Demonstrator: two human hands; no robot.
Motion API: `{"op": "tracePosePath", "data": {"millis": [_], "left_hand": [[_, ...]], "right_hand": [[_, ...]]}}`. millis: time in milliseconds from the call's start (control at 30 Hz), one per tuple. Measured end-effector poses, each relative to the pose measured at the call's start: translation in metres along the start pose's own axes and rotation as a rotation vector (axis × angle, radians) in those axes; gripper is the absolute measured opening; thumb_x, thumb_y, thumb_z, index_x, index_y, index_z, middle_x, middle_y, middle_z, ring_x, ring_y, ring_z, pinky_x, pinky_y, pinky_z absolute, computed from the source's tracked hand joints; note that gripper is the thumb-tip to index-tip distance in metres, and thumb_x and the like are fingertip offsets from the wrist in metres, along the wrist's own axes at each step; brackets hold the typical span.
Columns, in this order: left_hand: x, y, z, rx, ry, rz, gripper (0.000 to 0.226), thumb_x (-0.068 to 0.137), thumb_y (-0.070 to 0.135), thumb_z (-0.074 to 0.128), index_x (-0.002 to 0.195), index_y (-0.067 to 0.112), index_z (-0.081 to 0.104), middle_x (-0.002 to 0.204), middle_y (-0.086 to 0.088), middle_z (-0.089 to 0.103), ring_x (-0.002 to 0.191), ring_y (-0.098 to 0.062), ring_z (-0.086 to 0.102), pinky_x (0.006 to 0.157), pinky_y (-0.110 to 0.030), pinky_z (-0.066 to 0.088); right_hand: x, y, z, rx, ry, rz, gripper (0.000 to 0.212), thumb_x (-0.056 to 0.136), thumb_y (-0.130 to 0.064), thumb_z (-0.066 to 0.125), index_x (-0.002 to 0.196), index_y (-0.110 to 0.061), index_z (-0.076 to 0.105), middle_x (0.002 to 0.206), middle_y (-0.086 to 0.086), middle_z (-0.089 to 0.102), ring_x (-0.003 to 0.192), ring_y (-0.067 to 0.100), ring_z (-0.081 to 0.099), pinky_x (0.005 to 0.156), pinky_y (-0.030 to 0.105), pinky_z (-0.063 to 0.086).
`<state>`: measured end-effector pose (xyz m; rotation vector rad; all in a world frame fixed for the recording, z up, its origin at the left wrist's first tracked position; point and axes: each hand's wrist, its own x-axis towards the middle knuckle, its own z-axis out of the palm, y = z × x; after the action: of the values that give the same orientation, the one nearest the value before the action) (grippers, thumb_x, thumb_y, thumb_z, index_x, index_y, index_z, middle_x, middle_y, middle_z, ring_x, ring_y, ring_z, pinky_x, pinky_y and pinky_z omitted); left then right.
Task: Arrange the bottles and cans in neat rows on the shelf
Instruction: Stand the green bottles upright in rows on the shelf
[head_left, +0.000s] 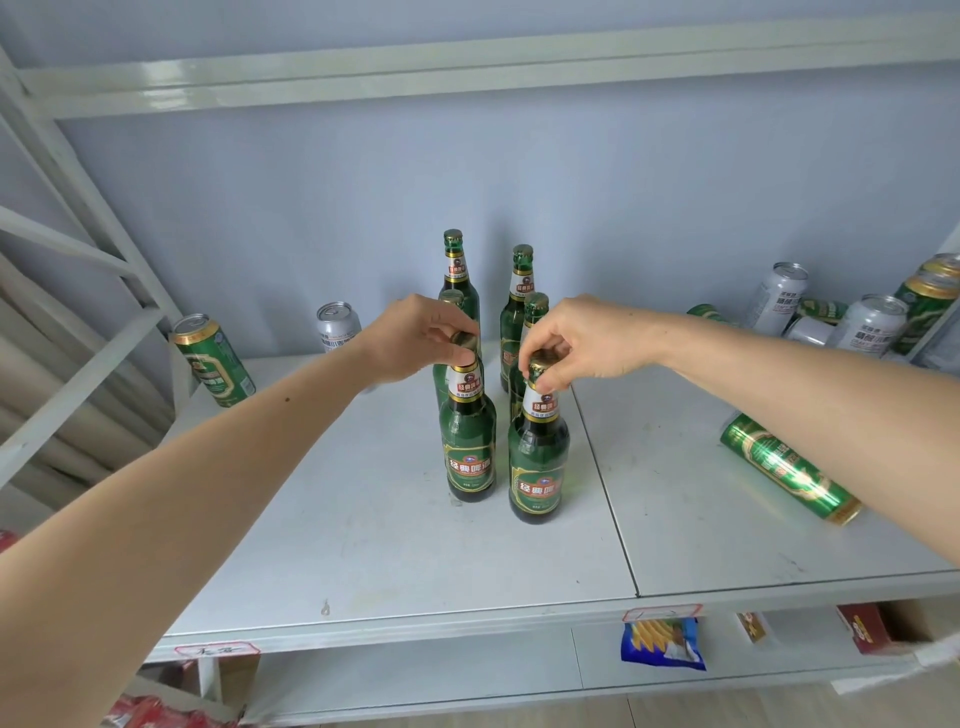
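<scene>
Bright, even daylight, soft shadows, sharp centre (edges bowed by the wide lens, corners slightly blurred).

The pale grey shelf (363, 545) carries six upright green bottles (537, 457) in two rows at its middle, two cans (213, 361) near the left edge, and more cans (789, 467) toward the right edge, some lying down.

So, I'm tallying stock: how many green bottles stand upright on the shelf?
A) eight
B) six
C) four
B: two columns of three bottles, with the left hand and right hand each gripping a front cap.
</scene>
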<state>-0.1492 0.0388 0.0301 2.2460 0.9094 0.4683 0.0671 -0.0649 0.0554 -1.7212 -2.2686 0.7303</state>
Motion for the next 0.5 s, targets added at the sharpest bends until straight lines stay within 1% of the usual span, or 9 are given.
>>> {"op": "tracePosePath", "data": {"millis": [67,133,200,300,400,500], "left_hand": [[0.0,0.001,-0.001,0.004,-0.015,0.008,0.036,0.078,0.01,0.079,0.113,0.014,0.071,0.101,-0.005,0.073,0.087,-0.013,0.069,0.084,-0.027,0.055],[0.0,0.002,-0.002,0.003,-0.043,0.019,0.037,0.078,0.01,0.079,0.113,0.014,0.072,0.101,-0.003,0.073,0.089,-0.012,0.07,0.088,-0.029,0.056],[0.001,0.002,-0.003,0.016,-0.076,0.033,0.038,0.077,0.011,0.079,0.114,0.014,0.071,0.102,-0.001,0.074,0.092,-0.014,0.07,0.09,-0.031,0.055],[0.001,0.003,-0.007,0.041,-0.106,0.056,0.041,0.077,0.011,0.078,0.117,0.012,0.07,0.105,-0.002,0.073,0.093,-0.013,0.07,0.091,-0.031,0.054],[-0.001,0.002,-0.01,0.04,-0.106,0.058,0.04,0.077,0.009,0.078,0.117,0.011,0.07,0.104,-0.003,0.074,0.094,-0.013,0.071,0.092,-0.031,0.054],[-0.002,0.002,-0.012,0.041,-0.112,0.056,0.04,0.077,0.009,0.078,0.116,0.011,0.071,0.102,-0.002,0.074,0.093,-0.011,0.071,0.092,-0.03,0.054]], "right_hand": [[0.001,0.006,-0.003,-0.012,0.003,0.009,0.021,0.082,-0.016,0.076,0.102,-0.017,0.07,0.063,-0.032,0.062,0.06,-0.013,0.058,0.067,0.016,0.043],[0.003,0.01,-0.005,-0.022,-0.001,0.011,0.02,0.083,-0.016,0.076,0.101,-0.02,0.07,0.063,-0.034,0.062,0.06,-0.011,0.058,0.066,0.015,0.042],[0.005,0.011,-0.008,-0.023,-0.013,0.014,0.019,0.083,-0.016,0.075,0.099,-0.023,0.069,0.069,-0.026,0.066,0.065,-0.004,0.061,0.07,0.019,0.047],[0.007,0.013,-0.012,-0.047,-0.029,0.013,0.019,0.083,-0.015,0.075,0.098,-0.023,0.069,0.082,-0.016,0.069,0.075,0.01,0.066,0.076,0.024,0.051],[0.009,0.016,-0.013,-0.054,-0.024,0.017,0.02,0.083,-0.015,0.075,0.101,-0.02,0.07,0.091,-0.008,0.072,0.081,0.016,0.069,0.079,0.027,0.053],[0.011,0.017,-0.012,-0.067,-0.008,0.019,0.021,0.083,-0.015,0.075,0.103,-0.018,0.07,0.089,-0.006,0.071,0.08,0.015,0.067,0.075,0.025,0.05]]}}
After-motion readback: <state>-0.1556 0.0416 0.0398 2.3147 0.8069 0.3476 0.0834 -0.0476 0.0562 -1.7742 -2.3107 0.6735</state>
